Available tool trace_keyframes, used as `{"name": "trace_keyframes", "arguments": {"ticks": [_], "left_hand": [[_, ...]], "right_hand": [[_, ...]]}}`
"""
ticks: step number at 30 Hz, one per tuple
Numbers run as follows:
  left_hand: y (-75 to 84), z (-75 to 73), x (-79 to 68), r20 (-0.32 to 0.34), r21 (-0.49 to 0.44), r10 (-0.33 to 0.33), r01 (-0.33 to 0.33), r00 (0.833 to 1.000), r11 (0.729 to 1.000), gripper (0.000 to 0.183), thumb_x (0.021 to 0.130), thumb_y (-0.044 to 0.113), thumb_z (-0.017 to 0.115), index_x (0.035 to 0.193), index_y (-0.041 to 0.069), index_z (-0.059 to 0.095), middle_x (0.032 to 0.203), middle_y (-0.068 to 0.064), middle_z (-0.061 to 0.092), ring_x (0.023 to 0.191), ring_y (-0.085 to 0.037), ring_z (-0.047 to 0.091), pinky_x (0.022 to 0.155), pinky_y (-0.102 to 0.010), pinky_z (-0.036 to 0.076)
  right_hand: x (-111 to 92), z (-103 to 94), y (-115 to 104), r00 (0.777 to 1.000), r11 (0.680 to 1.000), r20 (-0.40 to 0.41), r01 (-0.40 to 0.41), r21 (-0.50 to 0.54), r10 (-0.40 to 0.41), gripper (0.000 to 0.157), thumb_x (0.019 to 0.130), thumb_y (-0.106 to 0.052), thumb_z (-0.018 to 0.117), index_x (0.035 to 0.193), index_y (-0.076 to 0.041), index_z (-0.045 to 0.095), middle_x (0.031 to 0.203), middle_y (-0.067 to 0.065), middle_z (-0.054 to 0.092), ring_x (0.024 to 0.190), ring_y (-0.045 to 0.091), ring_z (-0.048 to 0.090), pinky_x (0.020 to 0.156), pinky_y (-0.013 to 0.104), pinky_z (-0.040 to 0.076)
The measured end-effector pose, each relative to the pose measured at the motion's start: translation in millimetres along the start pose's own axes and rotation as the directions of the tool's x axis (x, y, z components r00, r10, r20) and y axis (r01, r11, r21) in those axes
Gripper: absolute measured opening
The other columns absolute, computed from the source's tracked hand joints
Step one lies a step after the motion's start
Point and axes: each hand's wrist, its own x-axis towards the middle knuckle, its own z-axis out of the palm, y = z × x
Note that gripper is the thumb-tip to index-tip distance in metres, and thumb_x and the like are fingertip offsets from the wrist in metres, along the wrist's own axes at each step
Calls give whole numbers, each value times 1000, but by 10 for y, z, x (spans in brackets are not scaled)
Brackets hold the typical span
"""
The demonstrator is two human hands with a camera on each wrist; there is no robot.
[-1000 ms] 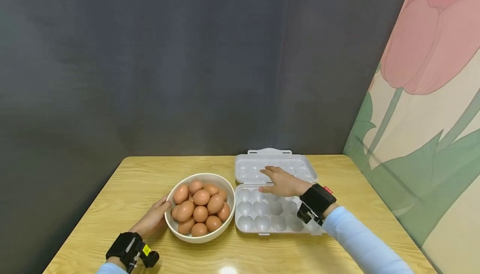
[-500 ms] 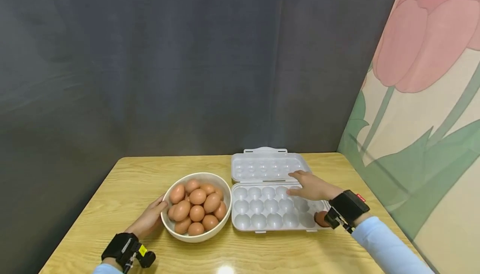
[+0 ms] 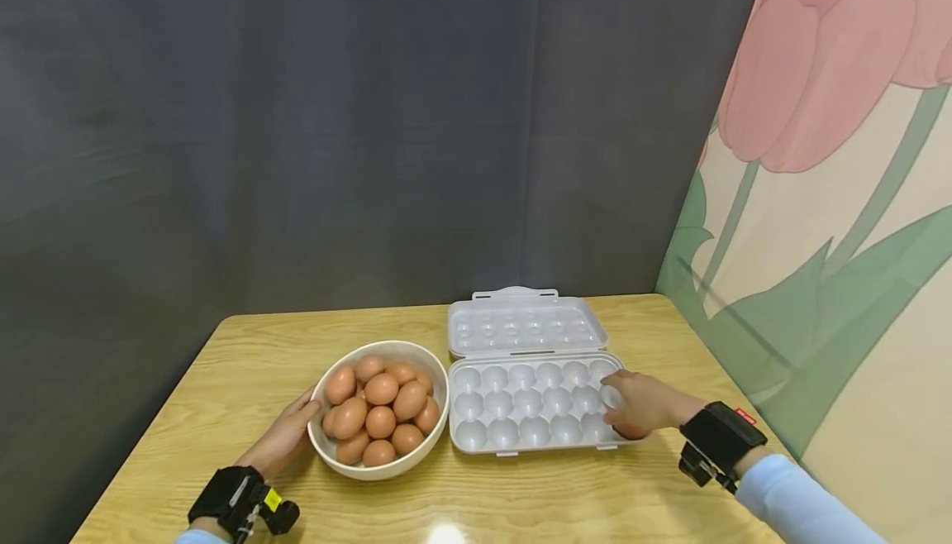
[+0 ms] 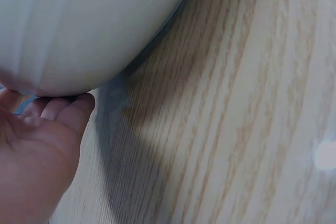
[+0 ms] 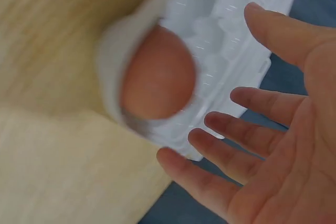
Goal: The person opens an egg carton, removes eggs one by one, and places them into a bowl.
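My left hand (image 3: 286, 432) holds the side of a cream bowl (image 3: 327, 457) heaped with brown eggs (image 3: 381, 422). In the left wrist view its curved fingers (image 4: 76, 109) lie against the bowl's outer wall. My right hand (image 3: 645, 402) is spread at the right end of a pale plastic egg box (image 3: 513, 449), holding nothing. One brown egg (image 5: 160, 77) sits in a front corner pocket at that end, below the hand. In the head view the hand partly covers this egg. The other visible pockets hold no eggs.
Hinged back behind the pockets lies the box's lid (image 3: 528, 325). Bowl and box stand side by side on a wooden table (image 3: 521, 498). A dark curtain (image 3: 335, 131) hangs behind, and a tulip-patterned panel (image 3: 825, 197) rises on the right.
My right hand has moved rightward from over the middle of the egg box to its right end. The left hand stays at the bowl. The head view has shifted slightly.
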Motion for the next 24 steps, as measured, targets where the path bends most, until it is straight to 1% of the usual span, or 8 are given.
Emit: {"name": "trace_keyframes", "arguments": {"ticks": [3, 6, 8, 11, 15, 19, 21, 24], "left_hand": [[4, -3, -12, 0, -2, 4, -4, 1000, 1000, 55, 100, 22, 27, 147, 3, 7, 151, -23, 11, 135, -34, 16, 100, -27, 36], [6, -5, -8, -6, 4, -3, 3, 1000, 1000, 56, 100, 23, 28, 147, 3, 8, 151, -23, 11, 135, -33, 16, 99, -25, 37], [-1, -6, 0, -7, 3, -10, 10, 1000, 1000, 56, 100, 25, 29, 148, 4, 8, 152, -22, 11, 135, -32, 16, 101, -26, 36], [-24, -12, -2, -7, -1, -13, 13, 1000, 1000, 56, 100, 25, 29, 148, 5, 8, 152, -21, 10, 135, -32, 16, 103, -29, 34], [-38, -3, -17, -8, -19, -4, 4, 1000, 1000, 55, 100, 21, 28, 147, 4, 8, 152, -21, 10, 135, -32, 15, 99, -23, 36], [-29, 10, -16, -12, -23, 5, -5, 1000, 1000, 55, 100, 21, 27, 147, 1, 6, 151, -24, 10, 135, -33, 15, 97, -21, 37], [-21, 14, -17, -16, -21, 6, -7, 1000, 1000, 55, 100, 21, 27, 147, 0, 6, 151, -25, 10, 134, -34, 17, 96, -22, 38], [-16, 11, -10, -20, -18, 2, -3, 1000, 1000, 55, 100, 21, 26, 147, 1, 6, 150, -25, 10, 134, -35, 18, 96, -23, 39]], "right_hand": [[-41, 86, 47, 999, 999, 28, -17, 36, 16, 56, 78, -24, 70, 122, 7, 52, 106, 14, 58, 86, 21, 58, 80, 41, 51], [-69, 172, 90, 999, 999, 43, 9, 37, -10, 53, 79, -24, 70, 120, 7, 54, 91, 3, 56, 73, 11, 50, 68, 29, 47], [-81, 222, 109, 999, 999, 37, 29, 21, -30, 50, 79, -23, 70, 116, 6, 56, 84, -1, 53, 70, 9, 46, 64, 26, 44], [-83, 270, 119, 998, 999, 21, 52, -12, -52, 43, 79, -23, 70, 110, 5, 58, 80, -3, 52, 69, 9, 45, 62, 26, 42], [-87, 277, 103, 999, 998, 11, 51, -45, -50, 32, 79, -20, 70, 100, 1, 60, 76, -4, 49, 68, 10, 43, 60, 25, 39], [-103, 273, 94, 996, 993, 12, 91, -79, -91, 16, 79, -13, 68, 85, -5, 55, 73, -3, 44, 65, 10, 40, 57, 24, 34], [-113, 272, 97, 993, 987, 11, 120, -105, -120, 15, 81, -10, 66, 86, -2, 56, 75, -1, 45, 65, 10, 41, 57, 24, 38], [-126, 294, 107, 985, 964, 0, 171, -202, -174, 24, 83, -10, 64, 98, 7, 57, 79, 4, 51, 67, 12, 47, 60, 28, 47]]}}
